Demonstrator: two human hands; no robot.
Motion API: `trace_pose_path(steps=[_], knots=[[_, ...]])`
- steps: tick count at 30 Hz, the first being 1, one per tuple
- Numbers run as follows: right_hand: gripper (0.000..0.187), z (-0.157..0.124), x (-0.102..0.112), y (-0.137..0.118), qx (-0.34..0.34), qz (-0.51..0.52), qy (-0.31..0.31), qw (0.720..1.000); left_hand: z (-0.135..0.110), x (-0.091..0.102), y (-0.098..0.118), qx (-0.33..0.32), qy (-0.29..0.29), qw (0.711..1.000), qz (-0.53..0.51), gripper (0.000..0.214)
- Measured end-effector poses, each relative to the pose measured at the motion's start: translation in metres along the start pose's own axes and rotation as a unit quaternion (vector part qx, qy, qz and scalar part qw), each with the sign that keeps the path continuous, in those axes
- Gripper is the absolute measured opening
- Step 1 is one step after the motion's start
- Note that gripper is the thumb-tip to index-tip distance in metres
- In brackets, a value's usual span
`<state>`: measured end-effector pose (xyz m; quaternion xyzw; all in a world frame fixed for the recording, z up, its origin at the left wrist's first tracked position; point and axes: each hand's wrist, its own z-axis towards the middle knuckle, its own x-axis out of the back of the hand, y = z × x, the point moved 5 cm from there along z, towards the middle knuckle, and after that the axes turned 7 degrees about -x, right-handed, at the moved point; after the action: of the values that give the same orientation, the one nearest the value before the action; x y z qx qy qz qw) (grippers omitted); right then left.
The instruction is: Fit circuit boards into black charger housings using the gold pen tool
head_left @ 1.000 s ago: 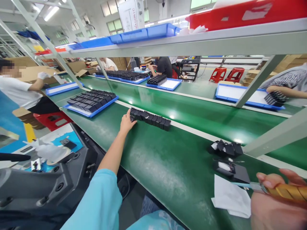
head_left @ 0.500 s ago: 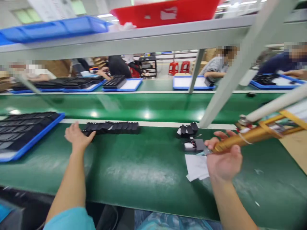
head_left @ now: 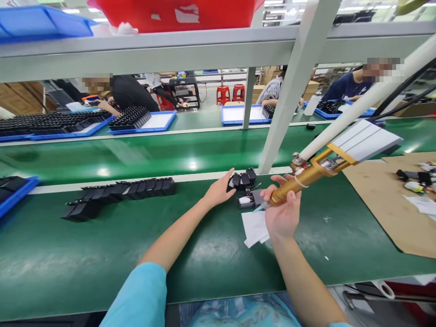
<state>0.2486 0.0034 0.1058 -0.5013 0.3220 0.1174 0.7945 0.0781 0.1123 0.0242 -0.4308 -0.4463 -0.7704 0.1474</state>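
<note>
While the right hand (head_left: 282,218) grips a gold tool (head_left: 299,184) over a small black part (head_left: 248,200) on the green belt (head_left: 190,245), the left hand (head_left: 220,190), fingers loosely spread, touches a black cluster (head_left: 242,179) just behind it

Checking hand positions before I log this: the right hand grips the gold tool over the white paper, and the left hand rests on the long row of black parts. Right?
Not quite. In the head view the left hand reaches the small cluster of black parts, well right of the long row of black parts. The right hand does grip the gold tool over the white paper.
</note>
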Motion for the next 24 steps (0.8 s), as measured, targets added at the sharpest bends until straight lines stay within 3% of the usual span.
trace_pose_path(steps=[4,6,9,13,16,20,22,24], knots=[[0.027,-0.002,-0.002,0.000,-0.014,0.009,-0.010,1.000,-0.009,0.002,-0.001,0.046,0.030,0.997,-0.060,0.070],[0.028,-0.003,-0.004,0.000,-0.022,0.016,-0.018,0.999,-0.030,0.010,0.000,0.048,0.034,0.993,-0.100,0.070],[0.028,-0.006,-0.005,-0.001,-0.025,0.024,-0.027,0.999,-0.068,0.016,0.006,0.041,-0.005,0.991,-0.128,0.071],[0.028,-0.007,-0.006,-0.002,-0.023,0.026,-0.033,0.999,-0.101,0.014,0.018,0.012,-0.033,0.995,-0.095,0.075],[0.028,-0.008,-0.007,-0.002,-0.022,0.024,-0.033,0.999,-0.104,0.009,0.020,0.021,-0.002,0.997,-0.075,0.076],[0.028,-0.007,-0.008,-0.003,-0.023,0.020,-0.031,0.999,-0.099,0.002,0.012,0.065,0.062,0.978,-0.190,0.061],[0.030,-0.007,-0.008,-0.002,-0.031,0.019,-0.033,0.999,-0.100,0.000,0.010,0.066,0.083,0.966,-0.235,0.047],[0.031,-0.007,-0.009,-0.001,-0.043,0.015,-0.035,0.998,-0.102,0.001,0.010,0.047,0.077,0.972,-0.217,0.033]])
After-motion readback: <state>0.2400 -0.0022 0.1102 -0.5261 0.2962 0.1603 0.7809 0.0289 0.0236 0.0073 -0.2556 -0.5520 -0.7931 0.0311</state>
